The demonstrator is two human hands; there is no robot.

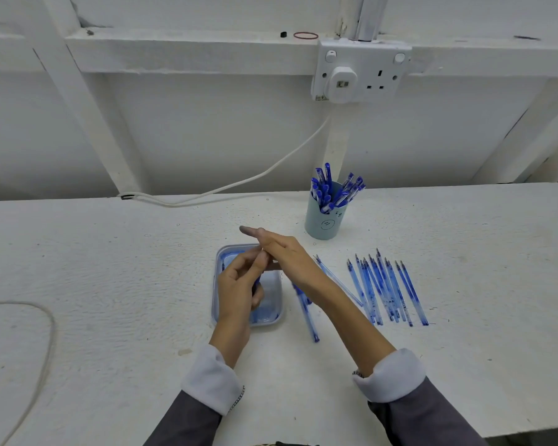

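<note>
My left hand hovers over a small clear plastic tray with blue contents, its fingers curled round a small dark blue pen part. My right hand reaches across above the tray's far edge with fingers straight, touching my left fingertips; whether it pinches anything is hidden. One blue pen lies just right of the tray under my right forearm. A row of several uncapped blue pens lies on the table to the right. A light blue cup full of capped blue pens stands behind them.
The white table runs to a front edge at the right. A white cable lies along the back, leading up to a wall socket. A thin cord loops at the left.
</note>
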